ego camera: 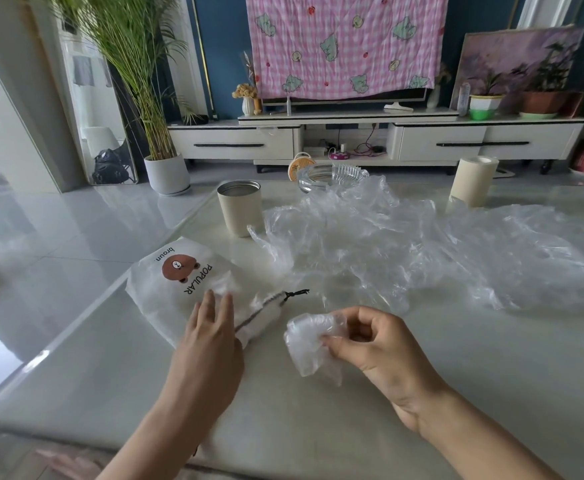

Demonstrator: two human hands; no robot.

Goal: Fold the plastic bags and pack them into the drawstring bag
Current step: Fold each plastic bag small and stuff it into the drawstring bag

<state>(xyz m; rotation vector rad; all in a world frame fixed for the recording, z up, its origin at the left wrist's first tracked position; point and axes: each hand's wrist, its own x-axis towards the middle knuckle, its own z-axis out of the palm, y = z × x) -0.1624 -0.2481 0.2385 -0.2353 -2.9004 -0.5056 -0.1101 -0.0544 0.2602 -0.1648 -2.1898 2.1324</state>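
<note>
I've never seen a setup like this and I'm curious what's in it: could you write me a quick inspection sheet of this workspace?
Surface: glossy pale table, partly covered by plastic.
Job's things: white drawstring bag lies flat at left; folded plastic bag in hand; loose plastic bags heaped behind.
Clutter: beige cup, glass dish, beige cylinder.
Hands: left hand rests straight fingers on the drawstring bag; right hand pinches the folded plastic bag.
Cables: tangled wires under the TV stand.
Surroundings: hanging pink checked cloth, potted plant.
</note>
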